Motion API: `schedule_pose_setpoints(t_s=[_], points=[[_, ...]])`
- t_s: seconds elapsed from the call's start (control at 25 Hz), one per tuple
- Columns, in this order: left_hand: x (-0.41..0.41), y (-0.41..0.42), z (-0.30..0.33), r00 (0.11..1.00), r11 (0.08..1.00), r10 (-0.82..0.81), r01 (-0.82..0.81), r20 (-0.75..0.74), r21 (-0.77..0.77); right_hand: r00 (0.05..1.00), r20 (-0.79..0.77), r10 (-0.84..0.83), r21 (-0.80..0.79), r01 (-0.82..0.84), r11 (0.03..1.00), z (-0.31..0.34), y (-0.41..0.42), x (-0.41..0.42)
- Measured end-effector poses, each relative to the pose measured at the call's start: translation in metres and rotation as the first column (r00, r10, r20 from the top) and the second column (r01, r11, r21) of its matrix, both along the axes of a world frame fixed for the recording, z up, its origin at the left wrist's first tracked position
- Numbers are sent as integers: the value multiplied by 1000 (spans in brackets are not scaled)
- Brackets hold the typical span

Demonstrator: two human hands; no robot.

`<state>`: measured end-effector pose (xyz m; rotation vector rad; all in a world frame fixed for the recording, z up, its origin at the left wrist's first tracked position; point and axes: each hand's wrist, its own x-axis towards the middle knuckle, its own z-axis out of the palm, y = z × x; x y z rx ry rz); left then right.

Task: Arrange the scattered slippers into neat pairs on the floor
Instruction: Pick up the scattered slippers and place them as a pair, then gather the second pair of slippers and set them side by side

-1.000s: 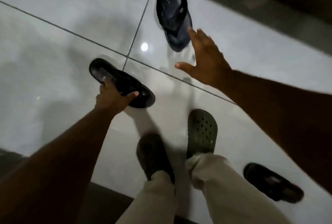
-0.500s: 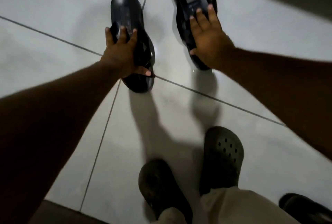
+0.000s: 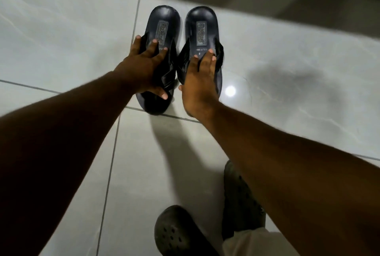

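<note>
Left slipper [image 3: 162, 36]: on the floor [image 3: 61, 36], under left hand [image 3: 141, 68], fingers spread flat over strap.
Right slipper [image 3: 202, 29]: just beside it, right hand [image 3: 198, 83] pressing, fingers straight.
Long axes: parallel, heels pointing away from the person.

The left slipper [image 3: 162, 27] lies on the floor [image 3: 61, 40], its near end over a grout line [image 3: 30, 85]; the right slipper [image 3: 202, 27] lies just to its right, parallel, the two almost touching at the straps; the left hand [image 3: 144, 68] rests on top of the left slipper; the right hand [image 3: 197, 85] rests on the right slipper; well nearer the person than the left slipper stand two clogs, the left clog [image 3: 176, 233] closest, the right clog [image 3: 240, 200] right of it, partly behind the right forearm.
</note>
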<state>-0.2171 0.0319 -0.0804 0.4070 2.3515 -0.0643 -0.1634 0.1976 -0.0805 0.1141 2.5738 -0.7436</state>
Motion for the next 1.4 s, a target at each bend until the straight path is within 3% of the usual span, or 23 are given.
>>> schedule_pose_setpoints(t_s=[0.08,0.2,0.32,0.48,0.6,0.68,0.76,0.92,1.04,1.12,1.16,1.24,1.4], points=[[12,8,16,998,998,54,-54,-12,9,999,-30,25,-34,-26,999,14,21,10],[38,28,52,998,998,60,-60,-34,-8,1000,-1,-21,105,21,994,35,100,40],[41,95,89,987,987,-158,158,-23,15,934,104,-341,281,301,911,57,230,106],[42,249,105,889,885,-455,458,-54,87,682,126,-721,399,630,666,84,367,215],[67,403,99,736,700,-652,676,-180,229,414,121,-902,469,777,420,98,433,298],[92,496,90,625,564,-732,779,-269,275,247,129,-960,496,823,278,89,448,347],[114,570,74,538,480,-804,839,-255,257,73,168,-983,509,848,150,72,445,385],[133,659,38,366,335,-895,929,-255,158,-108,297,-949,403,915,21,36,412,406],[134,717,28,291,248,-894,955,-340,165,-82,296,-952,372,928,36,17,396,399],[128,759,21,191,149,-913,979,-359,140,-64,273,-960,380,924,46,7,397,391],[127,773,14,199,159,-924,977,-327,145,-27,260,-965,383,920,77,6,400,388],[132,780,7,294,259,-937,947,-188,189,32,267,-963,369,920,133,4,406,380],[122,724,-2,700,667,-710,703,-76,248,345,185,-920,373,842,391,-9,437,340]])
